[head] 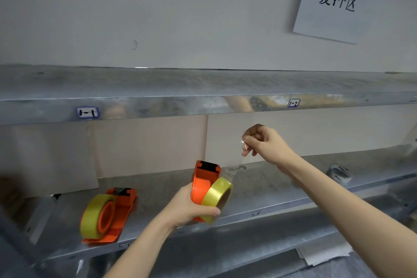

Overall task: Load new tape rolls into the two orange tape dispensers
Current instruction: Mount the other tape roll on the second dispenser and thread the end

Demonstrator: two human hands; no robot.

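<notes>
**A:** What is in the left hand (190,206)?

**B:** An orange dispenser (204,181), gripped upright above the front edge of a metal shelf (270,189). Its black cutter end points up and away from the person, so its long axis runs nearly vertical. A yellow roll (217,198) sits against the dispenser's right side, its brown core facing right. The thumb presses on the roll's lower rim while the fingers wrap behind the orange body.

**B:** Whether the roll is fully seated on the hub cannot be told from here.

**A:** And the right hand (262,142)?

**B:** It is up and to the right of the dispenser, closed in a pinch on the free end of a clear strip (234,170). The strip runs slanting from the roll's top up to those fingertips; it is see-through and hard to trace along its middle.

**A:** The other dispenser?

**B:** The second dispenser (119,212) lies on its side on the shelf, left of and below the left hand, apart from it. It carries a second roll (94,216) on its orange hub. Its black cutter end points away, toward the wall, so its long axis runs front to back.

**A:** Anything else nearby?

**B:** A pale roll (340,172) rests on the shelf, well to the right of the right forearm.
</notes>
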